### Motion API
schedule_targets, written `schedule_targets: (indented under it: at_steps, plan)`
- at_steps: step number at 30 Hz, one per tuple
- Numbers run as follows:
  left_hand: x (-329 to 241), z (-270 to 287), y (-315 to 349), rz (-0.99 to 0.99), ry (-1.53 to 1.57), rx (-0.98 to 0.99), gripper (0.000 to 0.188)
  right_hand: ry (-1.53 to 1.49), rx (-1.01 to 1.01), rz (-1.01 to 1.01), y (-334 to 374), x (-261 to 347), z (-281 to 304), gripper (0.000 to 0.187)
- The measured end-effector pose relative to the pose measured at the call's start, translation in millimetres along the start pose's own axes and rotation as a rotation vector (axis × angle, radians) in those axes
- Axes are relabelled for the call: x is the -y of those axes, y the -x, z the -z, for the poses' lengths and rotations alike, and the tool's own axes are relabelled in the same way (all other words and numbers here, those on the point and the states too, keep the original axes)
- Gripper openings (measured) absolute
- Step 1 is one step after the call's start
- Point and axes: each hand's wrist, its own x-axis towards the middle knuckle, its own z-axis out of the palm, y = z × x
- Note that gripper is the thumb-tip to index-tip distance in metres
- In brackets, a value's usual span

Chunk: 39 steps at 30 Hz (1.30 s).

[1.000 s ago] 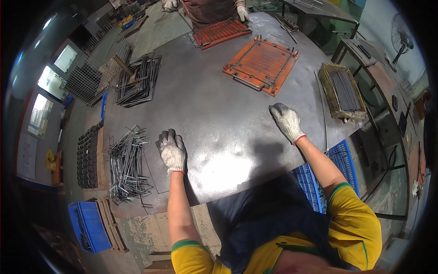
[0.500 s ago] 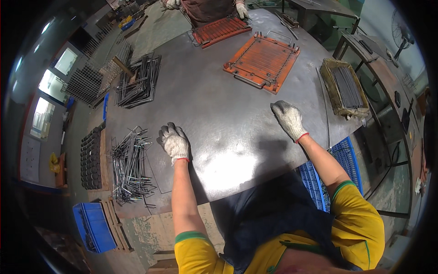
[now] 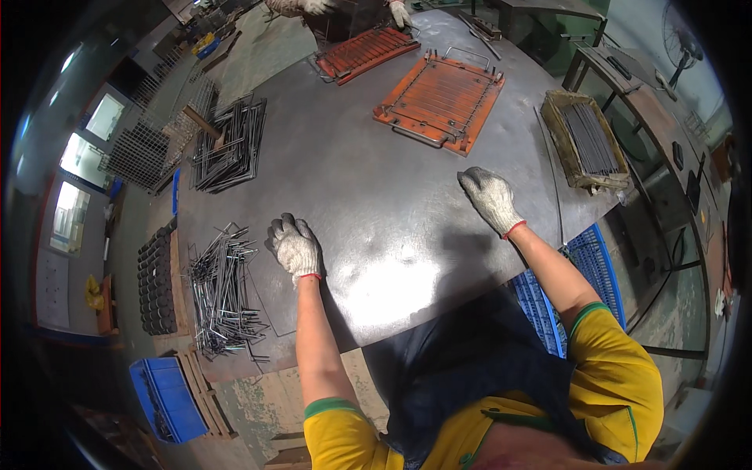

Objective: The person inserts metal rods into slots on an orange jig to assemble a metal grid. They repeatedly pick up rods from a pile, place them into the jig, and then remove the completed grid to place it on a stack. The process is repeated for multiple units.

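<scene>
The left hand and the right hand, both in pale gloves with dark fingers, are held well apart, left of centre and right of centre in the frame, backs upward over the bare metal table. Nothing is seen to be gripped by either, though what may be hidden beneath the right fingers cannot be told; the arms seem simply to be propped on the surface. An orange jig is laid flat in the upper part of the frame, right of centre, beyond the right hand and not touched by it, presumably so that it is steadied by the table. Bent rods are heaped loosely at the lower left, near the left hand, probably for easy reach, while wire frames are stacked at the upper left, perhaps to save space. Straight rods are lined up in a worn box at the upper right, likely to stop them rolling. No brand or label can be made out on any of these, and a pale sheet at the far left is too faint to be read
</scene>
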Motion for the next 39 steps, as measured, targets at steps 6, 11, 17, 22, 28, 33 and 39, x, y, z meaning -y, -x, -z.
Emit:
schedule_targets:
  at_steps: [6,11,17,22,28,33,39]
  plan:
    - [2,-1,1,-0.011,-0.003,-0.011,0.028,-0.026,0.063,-0.071,-2,8,7,0.034]
    - [2,-2,1,-0.009,-0.013,0.009,0.028,-0.021,0.044,-0.048,0,3,3,0.033]
    - [3,-5,-1,-0.012,0.018,0.031,0.028,-0.018,0.042,-0.043,1,1,2,0.034]
    - [-1,-6,-4,-0.039,0.038,0.031,0.029,0.056,0.069,0.022,-1,-6,-1,0.03]
    - [8,-40,-17,0.036,0.018,-0.011,0.038,0.222,-0.039,0.338,1,-26,-16,0.025]
    - [-53,-55,-65,0.373,0.217,0.098,0.056,0.143,-0.043,0.25,-2,-24,-16,0.024]
    - [-107,-64,-127,0.604,0.315,0.175,0.091,0.018,-0.015,0.083,-1,-11,-14,0.024]
